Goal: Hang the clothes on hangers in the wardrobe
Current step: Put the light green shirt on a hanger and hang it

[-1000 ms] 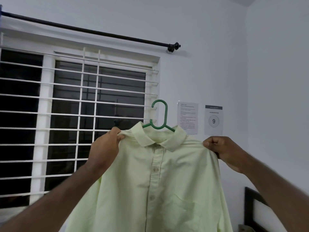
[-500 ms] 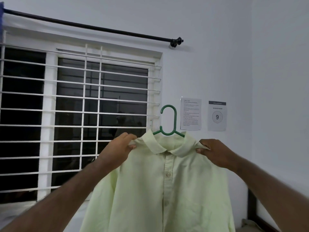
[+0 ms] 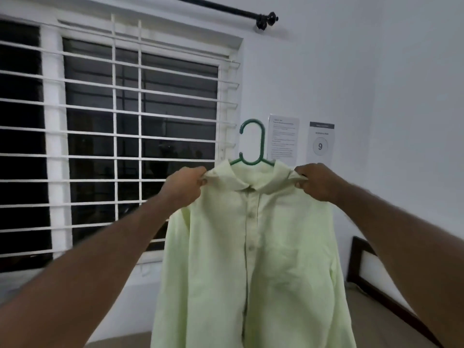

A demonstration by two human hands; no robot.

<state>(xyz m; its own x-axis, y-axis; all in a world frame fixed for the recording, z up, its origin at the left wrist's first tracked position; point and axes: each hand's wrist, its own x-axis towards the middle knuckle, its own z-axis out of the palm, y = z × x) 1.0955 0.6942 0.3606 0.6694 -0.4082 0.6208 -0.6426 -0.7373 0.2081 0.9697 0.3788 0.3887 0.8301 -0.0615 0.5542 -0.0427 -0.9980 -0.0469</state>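
Your left hand (image 3: 185, 187) and right hand (image 3: 319, 182) have slid in from the shoulders, each now pinching the collar of the pale green shirt (image 3: 251, 259). It hangs between them on the green hanger (image 3: 252, 141) and looks wardrobe-ready.

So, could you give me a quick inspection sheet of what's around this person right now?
Surface: only floor shows, low in view.
Job's things: pale green shirt, buttoned, on a green hanger; wardrobe not in view.
Clutter: nothing seen.
Hands: left hand and right hand each grip a shirt shoulder beside the collar, holding it up.
Cables: nothing seen.
Surroundings: barred window, black curtain rod, paper notice and sign numbered 9 on the wall, dark frame low right.
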